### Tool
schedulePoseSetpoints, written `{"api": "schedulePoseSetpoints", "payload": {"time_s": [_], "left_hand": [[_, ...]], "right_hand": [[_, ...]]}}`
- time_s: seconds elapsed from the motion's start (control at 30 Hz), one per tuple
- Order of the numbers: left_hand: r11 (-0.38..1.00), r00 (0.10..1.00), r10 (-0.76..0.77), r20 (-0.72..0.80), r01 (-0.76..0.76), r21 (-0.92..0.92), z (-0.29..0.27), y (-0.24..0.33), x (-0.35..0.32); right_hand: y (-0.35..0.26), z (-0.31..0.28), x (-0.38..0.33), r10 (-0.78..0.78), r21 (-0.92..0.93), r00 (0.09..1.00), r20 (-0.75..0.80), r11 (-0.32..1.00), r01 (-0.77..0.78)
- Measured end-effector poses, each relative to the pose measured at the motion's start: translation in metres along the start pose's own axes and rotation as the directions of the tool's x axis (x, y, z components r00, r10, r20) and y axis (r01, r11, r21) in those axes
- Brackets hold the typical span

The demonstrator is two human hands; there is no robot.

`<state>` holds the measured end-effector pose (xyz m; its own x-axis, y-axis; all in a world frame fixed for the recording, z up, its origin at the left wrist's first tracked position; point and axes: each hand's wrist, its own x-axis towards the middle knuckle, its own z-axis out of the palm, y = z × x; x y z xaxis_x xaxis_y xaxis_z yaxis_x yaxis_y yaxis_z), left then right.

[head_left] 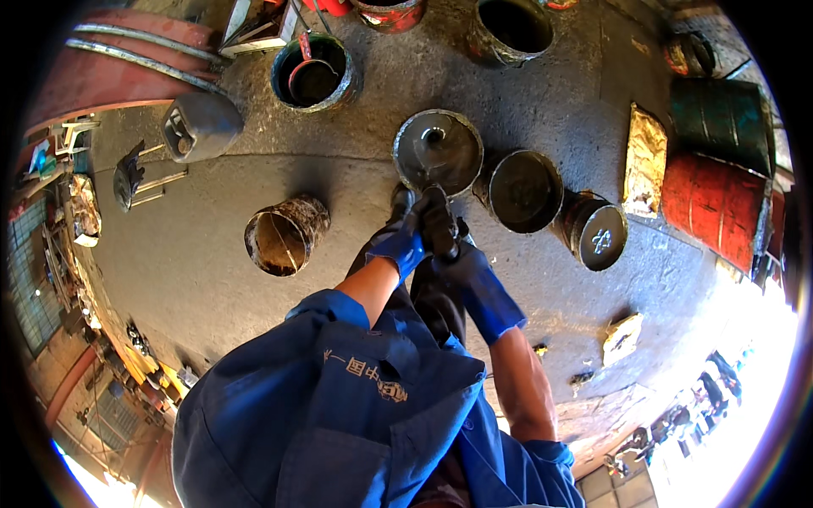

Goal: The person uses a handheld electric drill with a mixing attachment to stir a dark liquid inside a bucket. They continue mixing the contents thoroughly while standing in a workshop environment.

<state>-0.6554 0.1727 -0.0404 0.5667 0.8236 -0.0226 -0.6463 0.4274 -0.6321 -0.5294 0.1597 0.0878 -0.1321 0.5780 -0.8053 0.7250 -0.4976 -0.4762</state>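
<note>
Two-handed, right of a rusty bucket [317, 220], clasps with left hand [406, 246] a dark tool [439, 227] at the near rim of a pale-rimmed bucket [479, 172] of dark liquid [450, 162]; clasps it also with right hand [464, 265], nearer two dark buckets [574, 215].

Extends left forearm [371, 288] and right forearm [521, 385] forward and inward from blue-clad torso [322, 423], converging near the midline. Holds left hand [408, 242] just beside right hand [464, 267], with left slightly farther forward. Presents both in blue gloves [491, 296], dark toward the fingers and curled in a grip. Shows bare skin on each forearm between glove and blue sleeve [326, 306], with a longer bare stretch on the right. Flares at the right glove cuff [502, 317]. Covers both wrists, with bend unreadable. Shows fingers only indistinctly, in dark tones and overlap. Positions dark-trousered legs [440, 309] beneath and between the forearms
</note>
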Motion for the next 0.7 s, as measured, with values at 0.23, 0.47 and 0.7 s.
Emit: {"api": "schedulePoseSetpoints", "payload": {"time_s": [0.23, 0.47, 0.7], "left_hand": [[0.998, 0.986, -0.057, 0.156, 0.058, -0.001, 0.002, -0.005, 0.005], [1.000, 0.997, 0.009, -0.073, -0.008, 0.017, 0.004, -0.001, -0.008], [0.994, 0.992, -0.072, 0.099, 0.079, -0.071, -0.009, 0.001, 0.004]], "right_hand": [[-0.001, 0.000, 0.001, 0.000, 0.000, 1.000, 0.007, 1.000, 0.000], [-0.002, -0.002, 0.004, -0.002, 0.007, 1.000, 0.015, 1.000, 0.002], [0.000, -0.007, 0.007, 0.004, 0.021, 1.000, 0.014, 1.000, -0.004]]}}
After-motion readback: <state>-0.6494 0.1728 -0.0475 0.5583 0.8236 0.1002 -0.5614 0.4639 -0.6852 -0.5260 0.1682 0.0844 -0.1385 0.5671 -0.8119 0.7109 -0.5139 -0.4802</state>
